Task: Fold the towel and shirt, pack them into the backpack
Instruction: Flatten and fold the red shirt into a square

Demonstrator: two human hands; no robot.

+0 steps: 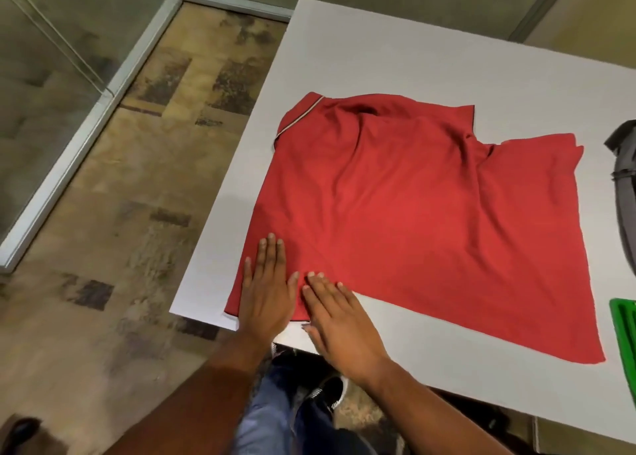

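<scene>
Red polo-style shirt [413, 220] with a pale-trimmed collar lies spread across the white tabletop [430, 62], collar end toward the far-left side and hem running along the near side. Its cloth is rumpled, with soft ridges fanning out from below the collar and one loose flap reaching toward the right.

Both hands lie flat on the shirt's near-left corner. The left hand [266, 294] has its fingers straight and close together, palm down on the cloth beside the tabletop's left edge. The right hand [339, 320] rests just beside it, fingers also extended, with fingertips on the hem and the palm over bare tabletop. Neither hand pinches anything.

At the right border a grey fabric item with a dark strap [624, 179] is partly cut off; it may be the backpack, though too little shows to be sure. Below it, a bright green ridged object [624, 337] sits at the tabletop's right side, near the shirt's near-right corner but apart from it.

Bare white surface lies beyond the collar toward the far edge and in a strip along the near edge by the right forearm. The shirt's left side runs close to the tabletop's left edge. Past that edge is a mottled tan floor [120, 213], bounded by a metal-framed glass partition [69, 145]. Blue jeans and a dark shoe show below the near edge.
</scene>
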